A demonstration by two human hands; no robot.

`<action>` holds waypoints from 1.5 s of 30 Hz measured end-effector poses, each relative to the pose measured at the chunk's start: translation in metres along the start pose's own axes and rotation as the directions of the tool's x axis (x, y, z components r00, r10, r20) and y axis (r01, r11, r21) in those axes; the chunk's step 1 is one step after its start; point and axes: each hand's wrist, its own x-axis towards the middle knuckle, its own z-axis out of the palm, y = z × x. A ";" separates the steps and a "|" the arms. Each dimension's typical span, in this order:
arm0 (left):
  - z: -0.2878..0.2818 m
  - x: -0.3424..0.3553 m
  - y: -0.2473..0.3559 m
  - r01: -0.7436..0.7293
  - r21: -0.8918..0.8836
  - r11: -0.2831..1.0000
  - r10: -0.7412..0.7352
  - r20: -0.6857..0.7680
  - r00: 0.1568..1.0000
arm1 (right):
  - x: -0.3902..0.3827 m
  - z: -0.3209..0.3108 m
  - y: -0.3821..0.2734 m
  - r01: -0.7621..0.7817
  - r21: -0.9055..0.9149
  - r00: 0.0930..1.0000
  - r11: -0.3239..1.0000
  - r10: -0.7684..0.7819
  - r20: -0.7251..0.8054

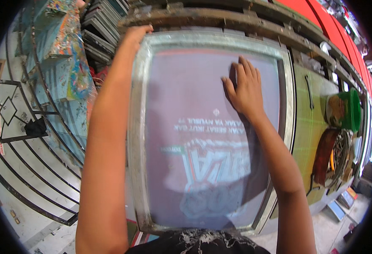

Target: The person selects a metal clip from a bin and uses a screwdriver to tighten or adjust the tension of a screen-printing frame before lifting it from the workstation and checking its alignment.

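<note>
A large screen printing frame (142, 127) lies before me, its pale border around a purplish mesh. Light lettering and a bold graphic show upside down on the mesh. At the far left corner, my left hand (138, 33) is closed on the border, its fingers curled at the far edge and partly hidden. My right hand (246, 88) is over the upper right of the mesh with its fingers apart, holding nothing. Its shadow falls just left of the fingers; whether the palm touches the mesh I cannot tell.
Wooden slats (219, 19) run along the far side. On the green board (302, 122) to the right are a wrench (309, 91), a green bucket (354, 110) and a round reddish container (324, 156) of metal pieces. Black metal railing (42, 182) stands left, near stacked frames (101, 25).
</note>
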 end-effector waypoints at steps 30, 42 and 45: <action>0.000 0.003 -0.004 -0.034 -0.210 0.977 0.042 0.034 0.999 | -0.001 0.008 0.004 0.007 -0.006 1.000 1.000 -0.007 -0.011; -0.007 0.004 -0.006 0.012 -0.121 0.993 0.005 0.137 0.991 | 0.000 0.012 0.008 0.065 -0.027 0.995 0.998 -0.066 -0.075; -0.021 0.028 -0.026 -0.064 -0.128 0.990 0.081 0.134 0.988 | 0.001 0.014 0.005 0.073 -0.047 0.994 0.996 -0.077 -0.083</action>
